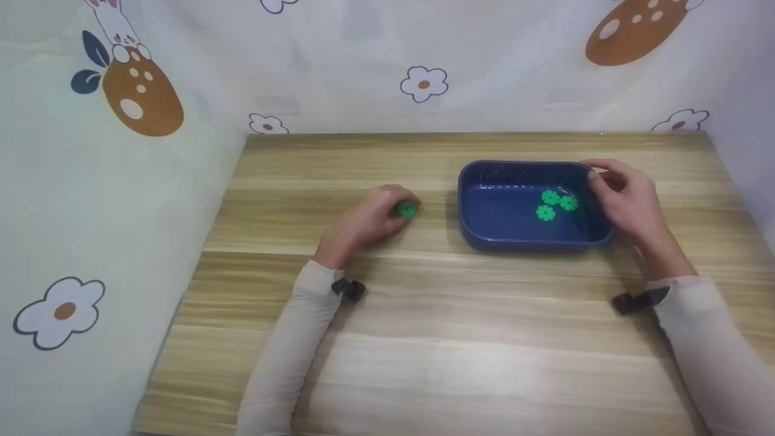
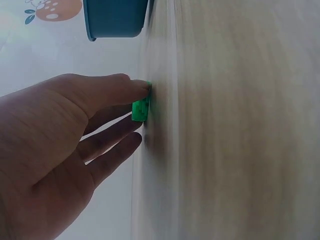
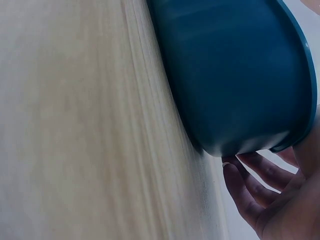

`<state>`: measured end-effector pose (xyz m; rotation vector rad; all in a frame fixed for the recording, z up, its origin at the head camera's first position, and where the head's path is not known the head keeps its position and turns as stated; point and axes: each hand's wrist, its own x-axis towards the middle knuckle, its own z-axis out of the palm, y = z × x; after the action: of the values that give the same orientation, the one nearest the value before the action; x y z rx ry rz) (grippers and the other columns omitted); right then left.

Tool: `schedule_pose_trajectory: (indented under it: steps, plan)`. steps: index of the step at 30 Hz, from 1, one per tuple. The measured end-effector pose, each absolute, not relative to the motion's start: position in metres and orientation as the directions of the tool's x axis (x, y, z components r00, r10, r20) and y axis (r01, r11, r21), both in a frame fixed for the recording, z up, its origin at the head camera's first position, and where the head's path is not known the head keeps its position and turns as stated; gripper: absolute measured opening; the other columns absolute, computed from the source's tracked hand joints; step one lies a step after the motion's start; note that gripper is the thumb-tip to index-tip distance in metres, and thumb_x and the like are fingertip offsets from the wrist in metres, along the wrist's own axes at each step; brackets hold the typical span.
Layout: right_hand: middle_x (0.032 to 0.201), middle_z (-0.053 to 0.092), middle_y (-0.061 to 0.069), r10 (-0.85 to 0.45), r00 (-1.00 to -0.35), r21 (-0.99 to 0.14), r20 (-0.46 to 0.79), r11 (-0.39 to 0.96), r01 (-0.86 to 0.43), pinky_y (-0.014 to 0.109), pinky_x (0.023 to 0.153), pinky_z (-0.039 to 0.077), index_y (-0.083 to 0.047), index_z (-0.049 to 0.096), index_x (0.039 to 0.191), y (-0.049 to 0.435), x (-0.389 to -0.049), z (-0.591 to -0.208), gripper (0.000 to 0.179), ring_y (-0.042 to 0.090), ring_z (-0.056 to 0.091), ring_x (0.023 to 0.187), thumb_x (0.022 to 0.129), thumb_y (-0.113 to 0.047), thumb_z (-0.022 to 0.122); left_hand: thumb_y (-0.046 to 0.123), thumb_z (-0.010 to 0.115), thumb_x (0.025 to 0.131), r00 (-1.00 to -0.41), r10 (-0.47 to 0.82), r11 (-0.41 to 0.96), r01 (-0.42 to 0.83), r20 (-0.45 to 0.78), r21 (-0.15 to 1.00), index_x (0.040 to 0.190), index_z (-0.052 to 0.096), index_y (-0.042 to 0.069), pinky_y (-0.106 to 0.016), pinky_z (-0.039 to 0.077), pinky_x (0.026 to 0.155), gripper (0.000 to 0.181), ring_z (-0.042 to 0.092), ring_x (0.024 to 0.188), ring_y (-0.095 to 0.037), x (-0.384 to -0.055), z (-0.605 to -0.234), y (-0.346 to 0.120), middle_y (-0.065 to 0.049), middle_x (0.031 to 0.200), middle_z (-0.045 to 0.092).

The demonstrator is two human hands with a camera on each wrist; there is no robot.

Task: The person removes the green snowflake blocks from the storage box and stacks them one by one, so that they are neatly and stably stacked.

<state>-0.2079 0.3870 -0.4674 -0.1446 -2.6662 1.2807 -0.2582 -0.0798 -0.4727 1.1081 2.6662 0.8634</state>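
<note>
Head: left hand (image 1: 371, 218) pinches a green notched disc (image 1: 407, 209) left of a blue tub (image 1: 502, 215) holding three more discs (image 1: 550, 198); right hand (image 1: 631, 203) grips its side. Left wrist: other fingers loose; light pinch should suit. Right wrist: fingers bent outside.

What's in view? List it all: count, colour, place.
bin: 1, blue, right of centre
flower-shaped pieces: 3, green, in the bin
held piece: 1, green, left of the bin
table: 1, tan, under bin
backdrop: 1, whitish, behind the table
printed flowers: 5, white, across the backdrop
printed fruits: 2, brown, upper backdrop
printed rabbit: 1, white, above left fruit
wrist cameras: 2, black, at cuffs
sleeves: 2, pale, both arms
left grip: 1, bare, pinching the held piece
right grip: 1, bare, holding bin's right end
</note>
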Motion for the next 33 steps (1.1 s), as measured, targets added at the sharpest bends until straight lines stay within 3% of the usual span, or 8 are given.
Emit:
schedule_pose_trajectory:
  steps: [8,16,21,26,33]
  plan:
    - [0.105,0.077,-0.012,0.16,-0.98,-0.777,0.122,0.629,0.006,0.006,0.08,0.049,-0.022,0.075,0.138,0.385,-0.209,-0.466,0.036,-0.006,0.067,0.091,0.109,-0.039,0.062,0.011,0.075,0.1,-0.719,0.681,0.564,0.637,0.141,0.525,0.135,0.072,0.007,-0.041,0.051,0.118,0.036,0.064,0.133,-0.028,-0.252,-0.467,-0.073,-0.009,0.136,0.074]
    - [0.121,0.077,0.013,0.15,-0.983,-0.765,0.104,0.644,0.018,0.004,0.082,0.049,-0.024,0.073,0.141,0.386,-0.208,-0.465,0.037,-0.006,0.066,0.095,0.11,-0.039,0.061,0.01,0.067,0.104,-0.709,0.662,0.537,0.674,0.243,0.507,0.139,0.07,0.013,-0.036,0.046,0.123,0.035,0.06,0.141,-0.022,-0.244,-0.452,-0.054,-0.003,0.143,0.071]
    - [0.131,0.074,0.02,0.146,-0.986,-0.763,0.083,0.646,0.032,0.004,0.084,0.047,-0.024,0.071,0.144,0.387,-0.209,-0.465,0.039,-0.005,0.065,0.099,0.11,-0.041,0.059,0.011,0.069,0.104,-0.687,0.654,0.505,0.708,0.316,0.493,0.136,0.072,0.014,-0.032,0.045,0.122,0.032,0.062,0.137,-0.019,-0.241,-0.443,-0.036,-0.001,0.138,0.074]
    - [0.133,0.074,0.019,0.147,-0.986,-0.767,0.085,0.641,0.029,0.004,0.086,0.047,-0.024,0.071,0.143,0.387,-0.21,-0.466,0.039,-0.007,0.064,0.101,0.11,-0.041,0.059,0.013,0.068,0.105,-0.647,0.678,0.464,0.745,0.349,0.479,0.133,0.073,0.013,-0.028,0.047,0.119,0.028,0.064,0.133,-0.018,-0.238,-0.439,-0.018,-0.002,0.134,0.075]
    - [0.119,0.081,0.0,0.156,-0.981,-0.784,0.118,0.62,0.004,0.005,0.086,0.048,-0.023,0.075,0.139,0.386,-0.211,-0.467,0.036,-0.009,0.067,0.098,0.109,-0.039,0.064,0.016,0.066,0.107,-0.608,0.723,0.437,0.77,0.328,0.465,0.136,0.073,0.013,-0.029,0.051,0.116,0.03,0.065,0.131,-0.019,-0.238,-0.438,0.008,-0.003,0.137,0.074]
